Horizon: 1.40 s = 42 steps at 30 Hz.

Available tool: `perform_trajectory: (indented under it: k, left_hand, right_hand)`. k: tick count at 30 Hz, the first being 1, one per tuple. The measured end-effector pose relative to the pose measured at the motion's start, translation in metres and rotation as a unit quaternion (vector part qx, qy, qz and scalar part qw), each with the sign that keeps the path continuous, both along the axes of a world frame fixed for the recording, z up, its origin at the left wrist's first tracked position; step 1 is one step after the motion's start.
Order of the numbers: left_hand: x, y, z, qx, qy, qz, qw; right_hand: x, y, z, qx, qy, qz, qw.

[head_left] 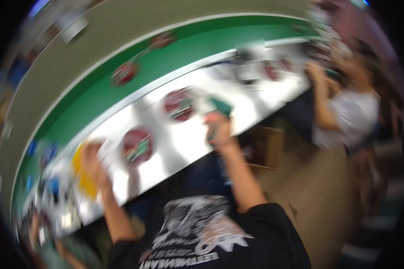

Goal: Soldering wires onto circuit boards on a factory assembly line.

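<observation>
The whole picture is smeared by motion. My right hand is closed around a green hand-held tool, seemingly with a pistol shape, raised over the white worktable. Its exact kind is too blurred to name. On the left, my left hand reaches over the table beside a yellow bin or tray; its fingers are blurred. Between my hands lies a dark red round part with a green piece on it. A second dark red round part lies farther back, nearer my right hand.
A green conveyor-like strip curves behind the table, carrying a dark red round part and another farther along. A co-worker stands at right; another person's arm shows lower left. An open cardboard box stands below the table edge.
</observation>
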State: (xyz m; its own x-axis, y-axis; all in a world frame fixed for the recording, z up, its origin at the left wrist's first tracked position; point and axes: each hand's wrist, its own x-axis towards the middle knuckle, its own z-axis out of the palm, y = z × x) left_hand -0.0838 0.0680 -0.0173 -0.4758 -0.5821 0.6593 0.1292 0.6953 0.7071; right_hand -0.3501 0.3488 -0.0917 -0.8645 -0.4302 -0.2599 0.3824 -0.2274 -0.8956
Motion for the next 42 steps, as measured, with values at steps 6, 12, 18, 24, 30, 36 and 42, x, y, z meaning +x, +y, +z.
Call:
perform_trajectory:
  k: [6, 12, 18, 24, 30, 36, 42]
  left_hand:
    - [-0.038, 0.023, 0.057, 0.051, -0.166, -0.047, 0.984]
    - [-0.053, 0.001, 0.032, -0.244, -0.392, -0.146, 0.875]
    - [-0.102, -0.003, 0.048, -0.249, -0.474, -0.261, 0.804]
    - [-0.092, -0.050, 0.034, -0.195, -0.425, -0.162, 0.869]
    - [-0.202, -0.205, -0.014, -0.290, -0.519, 0.127, 0.794]
    - [-0.313, -0.141, 0.002, -0.240, -0.498, -0.005, 0.833]
    - [-0.307, -0.141, -0.020, -0.171, -0.453, 0.007, 0.875]
  right_hand:
    - [0.003, 0.004, 0.040, -0.073, 0.087, -0.057, 0.992]
    - [0.013, -0.012, 0.035, -0.099, 0.082, -0.065, 0.990]
    - [0.011, 0.012, 0.039, -0.106, 0.048, -0.126, 0.985]
    - [0.019, -0.004, 0.036, -0.075, 0.039, -0.069, 0.994]
    - [0.016, 0.005, 0.042, -0.115, 0.057, -0.116, 0.985]
    - [0.016, 0.009, 0.045, -0.125, 0.072, -0.147, 0.979]
    - [0.015, 0.005, 0.042, -0.112, 0.073, -0.140, 0.981]
